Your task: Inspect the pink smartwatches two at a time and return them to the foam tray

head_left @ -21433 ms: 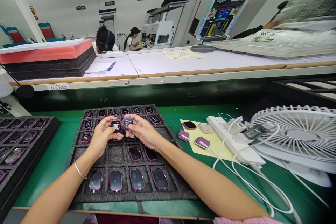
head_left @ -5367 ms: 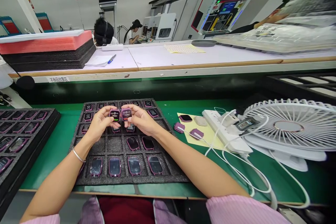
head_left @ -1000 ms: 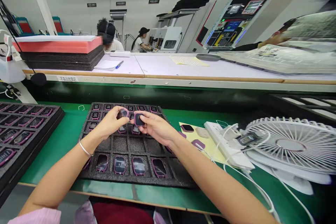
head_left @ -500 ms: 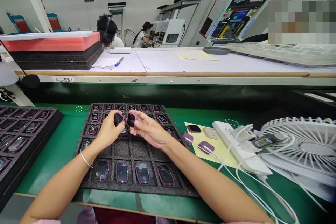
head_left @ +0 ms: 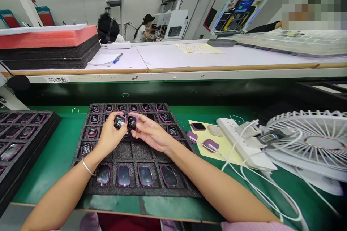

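While the left hand point(head_left: 110, 135) is pinching a purple-rimmed watch point(head_left: 119, 121) by its edges, the right hand point(head_left: 150, 132) is clamping a second watch point(head_left: 132, 122) just beside it, both above the black foam tray point(head_left: 123, 151). Both are displaying light marks, so a display check is probably being done; the next move is likely calling for a steady edge grip. Along the shelf edge point(head_left: 173, 75), a label point(head_left: 57, 79) is carrying blurred Chinese characters.

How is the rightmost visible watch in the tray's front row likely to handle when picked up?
The watch is probably stiff, judging by its rigid-looking purple rim. Its glossy, reflective face may be slippery and could scratch. Lying flat in a pocket of the tray, it seems unlikely to roll.
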The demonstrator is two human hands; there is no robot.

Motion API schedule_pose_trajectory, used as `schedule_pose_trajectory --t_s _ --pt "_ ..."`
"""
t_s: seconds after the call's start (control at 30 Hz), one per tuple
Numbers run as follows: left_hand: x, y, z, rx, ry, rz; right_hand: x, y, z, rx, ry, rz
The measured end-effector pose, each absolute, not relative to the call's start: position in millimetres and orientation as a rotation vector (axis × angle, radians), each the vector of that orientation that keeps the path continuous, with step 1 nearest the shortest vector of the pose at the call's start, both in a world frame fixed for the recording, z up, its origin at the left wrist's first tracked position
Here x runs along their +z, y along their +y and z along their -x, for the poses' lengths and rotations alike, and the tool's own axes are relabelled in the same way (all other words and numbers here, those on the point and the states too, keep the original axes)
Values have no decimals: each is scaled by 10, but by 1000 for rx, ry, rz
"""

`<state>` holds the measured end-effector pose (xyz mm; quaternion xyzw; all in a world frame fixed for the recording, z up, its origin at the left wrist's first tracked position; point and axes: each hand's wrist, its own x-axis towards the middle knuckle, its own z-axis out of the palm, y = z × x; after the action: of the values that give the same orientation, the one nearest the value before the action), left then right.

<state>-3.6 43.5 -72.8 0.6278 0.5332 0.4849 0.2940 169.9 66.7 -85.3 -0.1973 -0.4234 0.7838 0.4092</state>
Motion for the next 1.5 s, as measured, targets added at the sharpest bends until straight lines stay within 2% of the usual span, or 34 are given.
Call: schedule_pose_trajectory --t_s 1.5 --pt "-766 419 1 1339 1426 -1622 -830 652 -1714 1954 -1107 498"
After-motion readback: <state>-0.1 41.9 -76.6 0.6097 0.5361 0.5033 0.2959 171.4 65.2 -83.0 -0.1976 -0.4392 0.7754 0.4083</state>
